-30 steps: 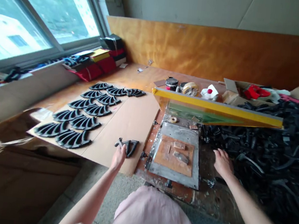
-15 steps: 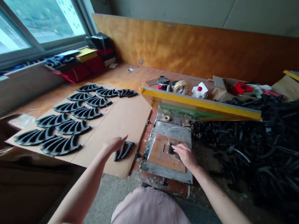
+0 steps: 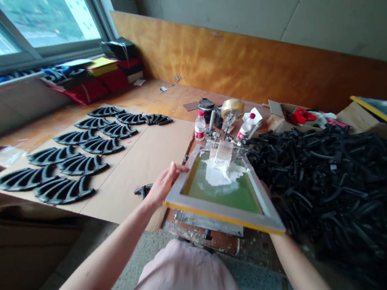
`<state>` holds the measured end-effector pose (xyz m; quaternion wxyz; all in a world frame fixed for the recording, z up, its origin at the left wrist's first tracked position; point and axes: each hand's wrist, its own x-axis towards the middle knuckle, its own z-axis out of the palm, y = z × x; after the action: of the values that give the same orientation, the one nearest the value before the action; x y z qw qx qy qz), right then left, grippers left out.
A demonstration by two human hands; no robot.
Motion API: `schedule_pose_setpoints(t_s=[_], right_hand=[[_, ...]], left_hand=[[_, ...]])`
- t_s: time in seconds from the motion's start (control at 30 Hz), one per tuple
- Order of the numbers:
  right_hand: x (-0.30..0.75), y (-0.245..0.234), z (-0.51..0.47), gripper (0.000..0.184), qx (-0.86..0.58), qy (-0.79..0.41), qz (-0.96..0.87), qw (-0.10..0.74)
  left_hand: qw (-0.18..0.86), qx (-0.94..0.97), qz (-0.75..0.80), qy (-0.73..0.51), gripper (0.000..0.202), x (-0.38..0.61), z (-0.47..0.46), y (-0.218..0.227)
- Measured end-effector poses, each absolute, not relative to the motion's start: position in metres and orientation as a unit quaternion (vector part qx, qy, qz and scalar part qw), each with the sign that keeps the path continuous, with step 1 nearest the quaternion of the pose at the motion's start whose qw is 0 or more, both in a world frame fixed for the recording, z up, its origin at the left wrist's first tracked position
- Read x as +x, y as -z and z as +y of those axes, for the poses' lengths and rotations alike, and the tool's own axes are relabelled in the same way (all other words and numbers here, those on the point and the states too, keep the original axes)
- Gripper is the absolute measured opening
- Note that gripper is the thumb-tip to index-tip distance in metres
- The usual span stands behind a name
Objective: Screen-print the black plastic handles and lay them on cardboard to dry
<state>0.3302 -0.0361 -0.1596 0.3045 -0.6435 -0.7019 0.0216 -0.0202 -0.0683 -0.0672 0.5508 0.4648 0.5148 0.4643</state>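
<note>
A screen printing frame [image 3: 226, 218], with a grey rim, yellow front edge and green mesh, is tilted over a metal base plate [image 3: 210, 223]. White ink [image 3: 223, 172] lies on the mesh below a squeegee [image 3: 224, 152] at the back. My left hand [image 3: 165, 183] is closed at the frame's left edge, fingers against the rim. Under the right side of the frame goes my right forearm; only a sliver of my right hand [image 3: 265, 186] shows beyond the rim, its fingers hidden. A black curved plastic piece [image 3: 143, 189] lies on the cardboard beside my left hand.
Rows of black curved pieces [image 3: 71, 163] lie on the cardboard [image 3: 143, 148] at left. A large heap of black parts [image 3: 344, 182] fills the right side. Two red-capped bottles stand behind the frame, the left bottle [image 3: 199, 129] near a dark jar [image 3: 206, 105]. A carton [image 3: 278, 113] sits behind the heap.
The raised frame has come down over the base plate. My right hand has left the small black piece on the plate for the frame's right side. My left hand has moved to the left edge.
</note>
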Motion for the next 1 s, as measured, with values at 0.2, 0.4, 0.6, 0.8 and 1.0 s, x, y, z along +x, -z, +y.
schedule_pose_setpoints(t_s=[0.2,0.4,0.6,0.8,1.0], right_hand=[[0.286,0.11,0.011,0.056,-0.574,-0.036,-0.762,0.298],[0.219,0.118,-0.012,0.014,-0.53,-0.076,-0.841,0.082],[0.246,0.116,-0.051,0.015,-0.377,-0.107,-0.919,0.038],[0.242,0.118,-0.043,0.007,-0.438,-0.085,-0.887,0.115],[0.243,0.136,-0.069,0.024,-0.402,-0.106,-0.899,0.138]], left_hand=[[0.548,0.457,0.599,-0.363,0.073,-0.024,-0.098,0.174],[0.53,0.462,0.618,-0.351,0.067,-0.022,-0.092,0.212],[0.533,0.461,0.615,-0.355,0.062,-0.023,-0.094,0.212],[0.539,0.437,0.613,-0.378,0.058,-0.021,-0.096,0.2],[0.549,0.417,0.615,-0.384,0.062,-0.019,-0.097,0.188]])
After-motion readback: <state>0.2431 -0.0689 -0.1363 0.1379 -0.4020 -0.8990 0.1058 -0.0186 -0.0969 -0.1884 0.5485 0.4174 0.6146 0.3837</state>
